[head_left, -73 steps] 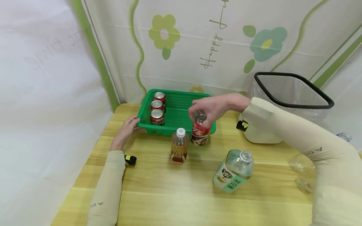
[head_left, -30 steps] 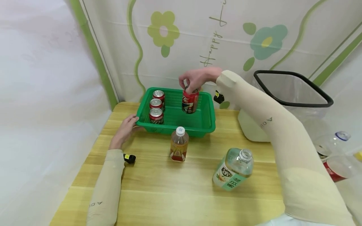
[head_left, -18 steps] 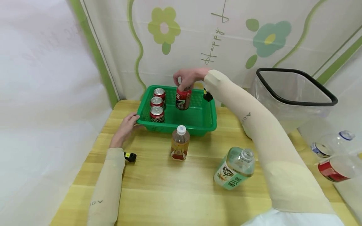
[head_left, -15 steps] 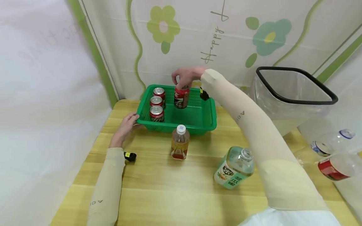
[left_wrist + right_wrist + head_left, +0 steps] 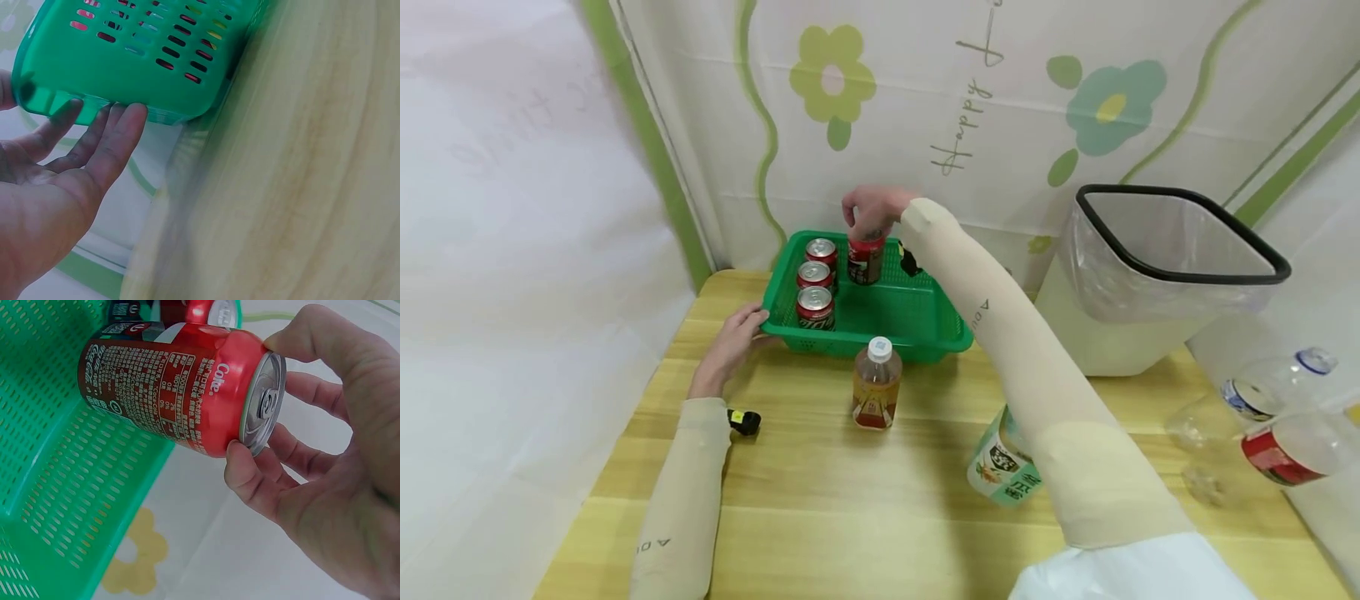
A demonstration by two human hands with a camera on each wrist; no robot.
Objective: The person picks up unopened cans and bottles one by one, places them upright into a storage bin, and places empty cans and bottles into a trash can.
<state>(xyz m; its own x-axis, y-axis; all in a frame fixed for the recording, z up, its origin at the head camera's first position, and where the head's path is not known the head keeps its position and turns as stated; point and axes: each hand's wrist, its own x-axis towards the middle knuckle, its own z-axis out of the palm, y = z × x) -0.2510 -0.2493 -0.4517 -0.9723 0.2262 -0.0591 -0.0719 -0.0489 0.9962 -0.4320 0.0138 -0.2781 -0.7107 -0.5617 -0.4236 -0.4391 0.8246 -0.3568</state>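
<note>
My right hand [image 5: 874, 210] grips a red Coke can [image 5: 865, 260] by its top rim, low inside the green plastic basket [image 5: 895, 342]. The right wrist view shows thumb and fingertips spread around the silver lid of that can [image 5: 181, 387]. Three more red cans [image 5: 816, 308] stand upright in a row along the basket's left end; the held one is beside the farthest. My left hand [image 5: 730, 354] holds the basket's left end. In the left wrist view, its thumb lies at the rim and its fingers [image 5: 115, 140] rest against the outer wall [image 5: 112, 69].
A bottle of amber drink with a white cap [image 5: 877, 387] stands just before the basket. A green-labelled bottle [image 5: 1003, 467] is partly hidden by my right forearm. At right are a lined bin with a black rim [image 5: 1187, 275] and clear bottles, one red-labelled [image 5: 1281, 454].
My right hand has carried the Coke can from the basket's front right, over the rim, then leftward and down beside the row of cans. The left hand keeps its place.
</note>
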